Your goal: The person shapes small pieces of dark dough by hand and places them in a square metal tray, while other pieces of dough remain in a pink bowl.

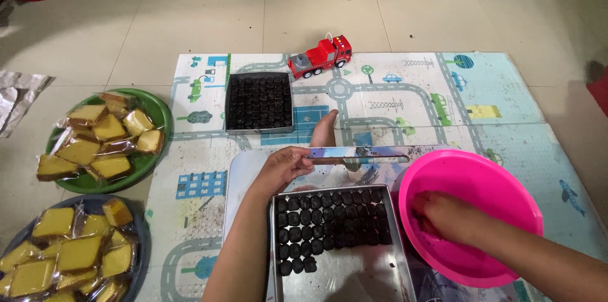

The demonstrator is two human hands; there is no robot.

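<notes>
My left hand [282,169] grips the end of a long flat metal ruler-like strip [361,152], held level above the far edge of a metal tray [398,245]. Rows of small dark round pieces [329,219] fill the far part of that tray. My right hand [446,216] reaches down inside a pink plastic bowl [500,181] to the right of the tray; its fingers are curled on the bowl's floor and what they hold cannot be seen. A bare foot [324,129] shows just beyond the strip.
A second tray [258,103] full of dark pieces lies farther off on the road-print play mat [443,99], with a red toy truck [320,56] behind it. A green plate [158,112] and a blue plate [140,226] of wrapped yellow cake slices sit on the left floor.
</notes>
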